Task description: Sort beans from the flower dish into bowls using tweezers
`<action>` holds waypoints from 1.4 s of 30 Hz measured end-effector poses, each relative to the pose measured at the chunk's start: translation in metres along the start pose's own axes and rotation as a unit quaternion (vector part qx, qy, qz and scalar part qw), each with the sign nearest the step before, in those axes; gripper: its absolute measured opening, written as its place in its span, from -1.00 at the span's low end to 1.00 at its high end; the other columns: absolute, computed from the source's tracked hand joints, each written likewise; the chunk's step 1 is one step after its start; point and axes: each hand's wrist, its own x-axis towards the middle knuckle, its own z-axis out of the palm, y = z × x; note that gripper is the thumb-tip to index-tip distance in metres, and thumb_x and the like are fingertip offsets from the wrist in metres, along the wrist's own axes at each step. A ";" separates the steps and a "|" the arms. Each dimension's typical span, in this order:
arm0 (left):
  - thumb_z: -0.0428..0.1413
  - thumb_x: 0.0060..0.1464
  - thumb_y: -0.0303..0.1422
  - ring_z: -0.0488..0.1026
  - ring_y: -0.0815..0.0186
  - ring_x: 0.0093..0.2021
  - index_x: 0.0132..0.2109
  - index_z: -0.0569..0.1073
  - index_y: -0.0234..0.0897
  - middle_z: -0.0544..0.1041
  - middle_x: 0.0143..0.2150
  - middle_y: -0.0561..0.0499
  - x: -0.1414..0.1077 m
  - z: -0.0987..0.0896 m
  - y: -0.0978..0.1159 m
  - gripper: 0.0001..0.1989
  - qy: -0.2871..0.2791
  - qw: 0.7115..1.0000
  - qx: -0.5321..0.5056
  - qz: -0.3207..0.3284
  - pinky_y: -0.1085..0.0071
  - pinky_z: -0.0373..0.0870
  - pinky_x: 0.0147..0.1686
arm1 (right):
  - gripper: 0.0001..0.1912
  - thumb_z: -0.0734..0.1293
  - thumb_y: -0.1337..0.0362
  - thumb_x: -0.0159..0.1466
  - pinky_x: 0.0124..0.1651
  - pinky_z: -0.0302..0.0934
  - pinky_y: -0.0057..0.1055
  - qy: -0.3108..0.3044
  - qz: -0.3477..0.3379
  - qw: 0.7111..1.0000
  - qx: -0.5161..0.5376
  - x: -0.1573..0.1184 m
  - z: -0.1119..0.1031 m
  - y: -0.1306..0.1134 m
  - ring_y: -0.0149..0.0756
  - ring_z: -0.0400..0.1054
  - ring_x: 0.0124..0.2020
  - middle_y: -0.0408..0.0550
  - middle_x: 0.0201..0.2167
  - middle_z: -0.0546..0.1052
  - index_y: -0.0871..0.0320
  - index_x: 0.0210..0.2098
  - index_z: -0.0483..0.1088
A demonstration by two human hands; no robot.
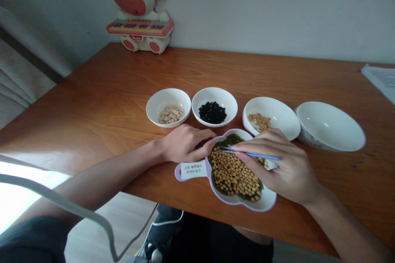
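My right hand (282, 166) pinches blue tweezers (262, 156), whose tips reach over the upper part of a lobed white dish with a lilac rim and handle (269, 202). In that dish lie yellow soybeans (236, 174) and small green beans (233, 137). Whether the tips hold a bean is too small to tell. My left hand (187, 144) has its thumb and index finger closed at the dish's left rim, above the labelled handle. Just behind the dish stands a white bowl (284, 117) with some soybeans, partly covered by my right hand.
A bowl of flat pale pieces (152, 109) and a bowl of black beans (231, 107) stand behind my left hand. Another white bowl (333, 127) is at the right. A cow-shaped toy piano (140, 28) stands at the back; paper (382, 78) lies far right. A grey cable (61, 201) crosses lower left.
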 end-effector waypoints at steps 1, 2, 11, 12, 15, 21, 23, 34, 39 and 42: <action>-0.10 0.45 -0.31 0.62 0.28 -0.40 0.01 0.55 -0.40 0.67 -0.33 -0.09 0.000 0.000 0.000 -0.64 0.001 1.000 0.001 0.001 0.40 0.43 -0.43 | -0.76 0.45 0.42 0.33 -0.06 0.36 -0.27 -0.003 0.001 1.000 0.000 0.000 0.000 0.000 -0.37 0.54 -0.27 -0.21 -0.21 0.72 0.03 -0.04 0.57; -0.10 0.45 -0.30 0.62 0.29 -0.40 0.01 0.55 -0.40 0.67 -0.33 -0.09 0.000 0.000 0.000 -0.64 0.002 1.000 0.003 0.002 0.40 0.42 -0.44 | -0.76 0.45 0.42 0.33 -0.06 0.35 -0.27 -0.005 0.000 1.000 -0.001 0.000 0.001 -0.001 -0.37 0.53 -0.27 -0.21 -0.21 0.72 0.03 -0.05 0.57; -0.10 0.43 -0.32 0.58 0.31 -0.45 -0.03 0.53 -0.37 0.64 -0.38 -0.06 0.000 0.000 0.002 -0.67 0.009 1.000 0.022 0.004 0.43 0.40 -0.46 | -0.79 0.45 0.38 0.36 0.00 0.28 -0.23 -0.022 -0.014 0.999 -0.029 0.002 0.003 -0.002 -0.37 0.51 -0.26 -0.22 -0.20 0.72 0.03 -0.04 0.57; -0.10 0.43 -0.32 0.58 0.31 -0.45 -0.03 0.53 -0.37 0.64 -0.38 -0.07 0.000 0.000 0.002 -0.67 0.008 1.000 0.021 0.004 0.43 0.40 -0.45 | -0.79 0.45 0.38 0.36 0.01 0.28 -0.23 -0.024 -0.014 0.999 -0.029 0.002 0.004 -0.002 -0.37 0.51 -0.26 -0.22 -0.20 0.72 0.03 -0.03 0.57; -0.10 0.43 -0.31 0.60 0.30 -0.43 -0.01 0.53 -0.38 0.66 -0.36 -0.08 0.000 0.000 0.002 -0.66 0.010 1.000 0.015 0.002 0.43 0.42 -0.45 | -0.78 0.45 0.38 0.35 0.00 0.29 -0.22 -0.025 -0.010 0.999 -0.030 0.003 0.004 -0.003 -0.35 0.52 -0.26 -0.20 -0.20 0.72 0.02 -0.03 0.58; -0.10 0.45 -0.29 0.62 0.28 -0.40 0.01 0.54 -0.39 0.67 -0.33 -0.10 0.000 0.000 0.001 -0.64 0.001 1.000 0.007 -0.003 0.42 0.44 -0.43 | -0.67 0.47 0.44 0.29 -0.15 0.37 -0.24 0.020 0.000 1.000 -0.021 0.002 -0.003 -0.001 -0.33 0.51 -0.33 -0.22 -0.26 0.71 -0.07 -0.02 0.59; -0.10 0.45 -0.28 0.63 0.28 -0.40 0.01 0.54 -0.38 0.67 -0.33 -0.11 0.000 -0.001 0.001 -0.63 -0.001 1.000 0.006 -0.008 0.41 0.44 -0.43 | -0.57 0.48 0.45 0.26 -0.20 0.39 -0.20 0.071 0.022 0.996 -0.044 -0.001 -0.010 0.001 -0.26 0.52 -0.34 -0.23 -0.27 0.70 -0.15 0.03 0.58; -0.10 0.45 -0.29 0.64 0.28 -0.38 0.04 0.54 -0.39 0.68 -0.31 -0.11 0.000 0.000 0.001 -0.63 0.001 1.000 0.014 -0.006 0.41 0.45 -0.43 | -0.73 0.45 0.30 0.33 -0.04 0.46 0.08 0.235 0.168 0.940 -0.180 -0.015 -0.035 0.025 0.10 0.59 -0.12 -0.02 -0.17 0.69 -0.05 0.01 0.63; -0.11 0.46 -0.28 0.63 0.29 -0.39 0.02 0.55 -0.38 0.68 -0.32 -0.11 0.000 0.000 0.001 -0.63 0.002 1.000 0.012 -0.005 0.42 0.45 -0.43 | -0.65 0.48 0.45 0.26 -0.17 0.42 -0.15 0.101 0.038 0.992 -0.062 -0.004 -0.022 0.011 -0.20 0.56 -0.29 -0.18 -0.22 0.71 -0.08 -0.03 0.59; -0.10 0.45 -0.29 0.63 0.28 -0.38 0.01 0.55 -0.40 0.68 -0.32 -0.12 0.000 0.000 0.001 -0.63 -0.002 1.000 0.005 -0.007 0.41 0.46 -0.42 | -0.68 0.48 0.44 0.28 -0.16 0.40 -0.19 0.027 0.004 0.999 -0.017 0.001 -0.012 0.003 -0.28 0.56 -0.30 -0.23 -0.24 0.71 -0.07 -0.04 0.57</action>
